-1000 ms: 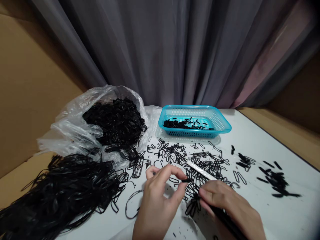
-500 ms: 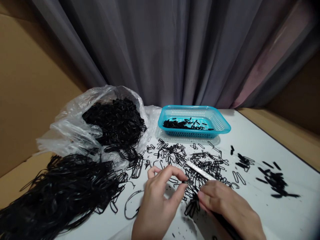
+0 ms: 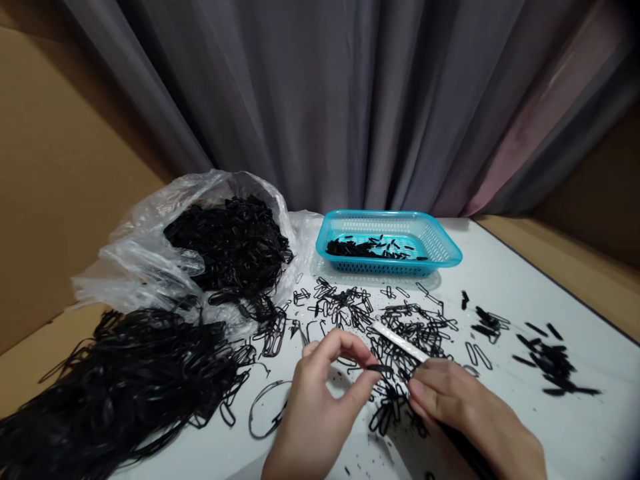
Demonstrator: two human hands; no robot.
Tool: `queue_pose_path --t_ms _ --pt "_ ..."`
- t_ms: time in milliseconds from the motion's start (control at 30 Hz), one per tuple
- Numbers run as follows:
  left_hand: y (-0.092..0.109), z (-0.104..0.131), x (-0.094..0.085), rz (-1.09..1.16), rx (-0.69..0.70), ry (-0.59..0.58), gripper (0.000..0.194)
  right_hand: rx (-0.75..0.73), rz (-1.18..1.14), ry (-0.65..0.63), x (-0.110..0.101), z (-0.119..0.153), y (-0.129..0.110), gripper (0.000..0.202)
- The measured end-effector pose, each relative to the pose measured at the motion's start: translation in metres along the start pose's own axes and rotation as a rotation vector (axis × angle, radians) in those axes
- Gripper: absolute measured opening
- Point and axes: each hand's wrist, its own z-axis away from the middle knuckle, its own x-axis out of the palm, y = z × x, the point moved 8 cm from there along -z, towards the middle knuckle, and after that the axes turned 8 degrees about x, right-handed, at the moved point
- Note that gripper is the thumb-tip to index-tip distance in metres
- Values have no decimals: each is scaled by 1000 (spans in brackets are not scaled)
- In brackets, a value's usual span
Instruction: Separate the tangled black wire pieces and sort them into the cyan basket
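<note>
Between thumb and index finger, my left hand (image 3: 327, 400) pinches a small black piece (image 3: 380, 368) at lower centre. My right hand (image 3: 467, 407) is closed around a tool with a white flat bar (image 3: 400, 341) and a black lower part (image 3: 465, 450). The bar points up and left over a pile of thin black loops (image 3: 413, 320). More dark loops (image 3: 385, 413) lie just below and between the two hands. The fingers of my right hand are a short way right of the pinched piece.
A blue basket (image 3: 447, 257) with small black pieces stands behind the loops. At left are a clear plastic bag (image 3: 145, 213) full of black material and a tangled black heap (image 3: 125, 387). Short black pieces (image 3: 553, 363) lie at right on the white table (image 3: 565, 440).
My right hand has shifted slightly right, away from my left fingertips. My left hand has moved a little right, and more of the black piece in its pinch shows.
</note>
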Motion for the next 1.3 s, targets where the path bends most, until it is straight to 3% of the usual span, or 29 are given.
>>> queue_pose_path --t_ms 200,367,700,1033,1300 --pt "9 1 -7 -91 81 48 7 100 -85 20 -1 1 1 16" --pt "14 2 -8 -148 127 70 8 72 -110 -44 4 0 0 17" --pt "17 4 -9 -226 164 67 9 147 -240 -53 2 -11 5 4" --pt "18 3 -7 -280 178 29 11 200 -289 -70 4 -13 9 7" --pt "24 0 -3 -260 147 -26 7 521 -504 -125 11 -10 40 18"
